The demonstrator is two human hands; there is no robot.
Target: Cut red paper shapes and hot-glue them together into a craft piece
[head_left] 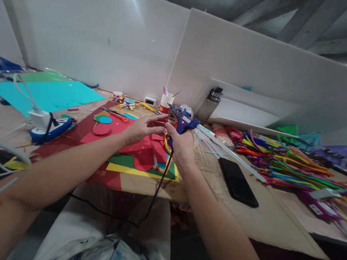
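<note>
My right hand is wrapped round the handle of a blue hot glue gun, which has a small red light lit on its side. A long clear glue stick reaches out behind the gun, and its black cord hangs over the table edge to my lap. My left hand is closed at the fingertips on a small red paper piece, just left of the gun. Below the hands lie red paper sheets and a red paper circle.
An orange box cutter and a blue paper circle lie to the left. Behind stands a paper cup with sticks in it. On the right are a black phone and a heap of coloured pipe cleaners. A blue boat-shaped power strip sits left.
</note>
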